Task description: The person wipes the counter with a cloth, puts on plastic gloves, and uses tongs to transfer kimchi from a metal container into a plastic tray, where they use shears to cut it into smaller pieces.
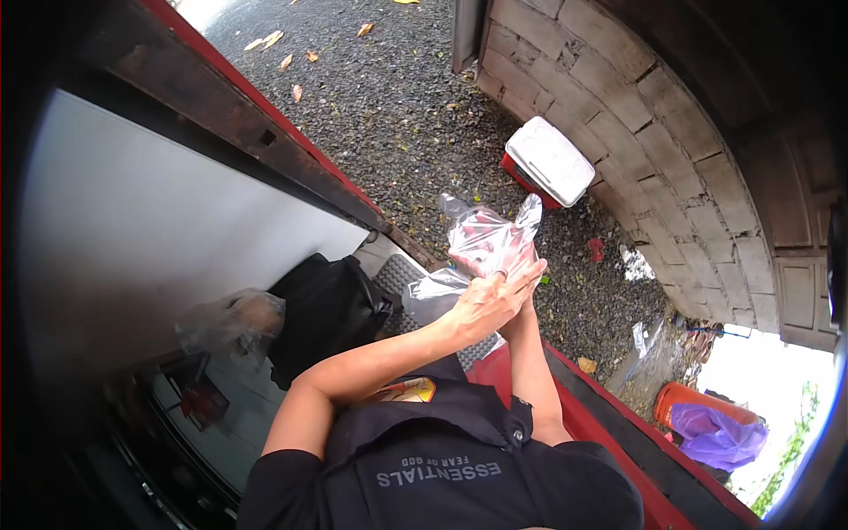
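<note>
A clear plastic bag (484,240) with reddish contents is held out in front of me, two of its corners poking up and away. My left hand (495,299), with a ring on one finger, lies across its near end, fingers pressed together. Partly hidden beneath it, my right hand (523,305) grips the same end of the bag from the right. More clear plastic (437,287) spreads just left of the hands, over a grey patterned step plate (399,276).
On my left, a black bag (327,305) and crumpled clear plastic (234,320) sit beside a white panel (177,185). A red cooler with white lid (552,162) stands on gravel (397,115) by a block wall (636,132). An orange bucket (680,402) holds purple plastic (720,435).
</note>
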`<move>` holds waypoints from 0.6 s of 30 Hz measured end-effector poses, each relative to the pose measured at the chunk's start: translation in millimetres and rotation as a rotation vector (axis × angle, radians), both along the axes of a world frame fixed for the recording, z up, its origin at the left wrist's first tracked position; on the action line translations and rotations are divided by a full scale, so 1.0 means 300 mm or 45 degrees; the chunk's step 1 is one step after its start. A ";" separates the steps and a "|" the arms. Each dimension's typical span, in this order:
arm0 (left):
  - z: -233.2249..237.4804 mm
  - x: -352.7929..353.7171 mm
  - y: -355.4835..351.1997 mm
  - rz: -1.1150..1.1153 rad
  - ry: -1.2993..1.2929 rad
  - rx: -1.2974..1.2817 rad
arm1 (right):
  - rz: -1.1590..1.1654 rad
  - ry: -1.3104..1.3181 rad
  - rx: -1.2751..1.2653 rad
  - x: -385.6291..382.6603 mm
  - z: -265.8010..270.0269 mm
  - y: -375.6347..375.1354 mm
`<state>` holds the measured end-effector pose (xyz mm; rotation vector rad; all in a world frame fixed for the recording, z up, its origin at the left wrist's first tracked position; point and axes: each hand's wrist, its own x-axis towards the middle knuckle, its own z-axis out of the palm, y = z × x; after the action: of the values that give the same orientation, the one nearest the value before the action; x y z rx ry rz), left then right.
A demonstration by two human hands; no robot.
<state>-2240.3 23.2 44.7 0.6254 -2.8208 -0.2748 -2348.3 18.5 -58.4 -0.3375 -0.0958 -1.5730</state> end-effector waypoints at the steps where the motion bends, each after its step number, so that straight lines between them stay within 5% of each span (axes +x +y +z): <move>1: -0.002 0.001 0.002 -0.002 -0.023 -0.024 | 0.052 -0.045 -0.059 0.008 0.013 -0.012; 6: -0.014 0.007 -0.018 0.023 0.160 -0.293 | -0.082 0.300 0.281 0.043 0.003 0.013; 7: -0.071 0.009 -0.040 -0.037 0.329 -0.354 | -0.077 0.237 0.043 0.045 -0.139 0.001; 8: -0.068 0.029 -0.042 -0.043 0.163 -0.229 | 0.280 -0.457 0.138 0.036 -0.176 0.025; 9: -0.059 0.047 -0.027 -0.039 -0.004 -0.070 | 0.285 -0.454 0.104 0.049 -0.148 0.005; 11: -0.059 0.067 -0.043 -0.076 -0.056 -0.040 | 0.017 0.254 0.800 0.065 -0.052 0.008; 15: -0.056 0.086 -0.029 -0.138 -0.255 -0.123 | 0.117 0.422 0.824 0.105 -0.034 -0.015; 18: -0.102 0.107 -0.021 -0.189 -0.077 -0.087 | 0.126 0.612 0.891 0.118 -0.032 -0.024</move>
<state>-2208.1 17.1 14.2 0.4169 -2.9259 -0.1878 -2312.8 11.1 -68.2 -0.1419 0.7812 -1.2946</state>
